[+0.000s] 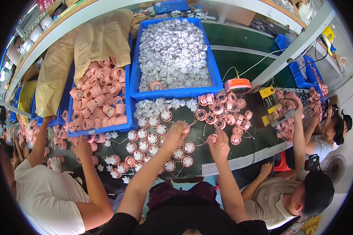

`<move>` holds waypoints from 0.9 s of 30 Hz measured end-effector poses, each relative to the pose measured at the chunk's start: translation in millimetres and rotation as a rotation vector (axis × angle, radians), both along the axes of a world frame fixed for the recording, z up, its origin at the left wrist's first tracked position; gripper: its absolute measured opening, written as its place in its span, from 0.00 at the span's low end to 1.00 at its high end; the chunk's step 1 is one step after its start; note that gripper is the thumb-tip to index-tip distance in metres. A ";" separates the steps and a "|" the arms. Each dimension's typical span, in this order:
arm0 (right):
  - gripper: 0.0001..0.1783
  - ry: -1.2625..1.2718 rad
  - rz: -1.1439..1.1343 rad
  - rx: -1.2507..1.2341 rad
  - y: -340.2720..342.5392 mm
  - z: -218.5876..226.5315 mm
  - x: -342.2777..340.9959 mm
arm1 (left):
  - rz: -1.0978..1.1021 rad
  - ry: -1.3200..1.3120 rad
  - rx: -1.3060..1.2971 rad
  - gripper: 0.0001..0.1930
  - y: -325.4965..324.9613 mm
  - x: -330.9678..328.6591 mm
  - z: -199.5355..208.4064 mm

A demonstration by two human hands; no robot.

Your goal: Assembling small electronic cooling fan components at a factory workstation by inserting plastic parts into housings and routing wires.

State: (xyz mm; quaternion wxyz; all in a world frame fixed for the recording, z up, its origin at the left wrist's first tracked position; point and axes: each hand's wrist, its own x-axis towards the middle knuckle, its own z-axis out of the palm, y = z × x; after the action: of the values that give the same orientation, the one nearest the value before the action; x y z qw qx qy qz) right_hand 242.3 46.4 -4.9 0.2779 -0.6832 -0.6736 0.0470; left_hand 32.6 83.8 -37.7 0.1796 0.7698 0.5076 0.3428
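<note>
My left hand (175,135) is closed on a small pink housing (186,128), largely hidden by the fingers. It is over the right edge of several pink round housings with white inserts (143,145) set out on the dark green tabletop. Farther right, my right hand (219,149) pinches another pink round housing (212,138) with a thin wire trailing left from it. Past this hand lies a heap of pink housings with dark insides (220,109), some with wires. Loose white plastic parts (157,106) lie just beyond the set-out housings.
A blue bin (217,84) full of white parts stands at the back. Left of it, a blue bin (102,129) holds pink rings under brown paper (102,39). An orange-and-white device (238,84) sits back right. Co-workers sit at left (51,196) and right (272,197).
</note>
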 end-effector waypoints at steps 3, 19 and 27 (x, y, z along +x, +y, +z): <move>0.32 -0.026 -0.104 -0.312 -5.5 -28.0 12.9 | -0.033 0.365 0.170 0.20 12.5 -12.0 -17.7; 0.46 0.176 0.050 -0.483 -24.4 -29.0 8.0 | 0.213 0.716 0.203 0.10 111.8 -4.7 -9.5; 0.36 -0.010 0.434 -0.496 -41.1 -36.1 12.1 | 0.223 -0.001 0.004 0.16 59.3 1.6 38.4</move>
State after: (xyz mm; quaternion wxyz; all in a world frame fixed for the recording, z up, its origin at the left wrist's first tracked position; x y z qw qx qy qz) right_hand 254.3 5.3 -41.0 0.0834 -0.5709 -0.7728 0.2644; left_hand 34.2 143.0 0.8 0.1391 0.7085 0.5895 0.3622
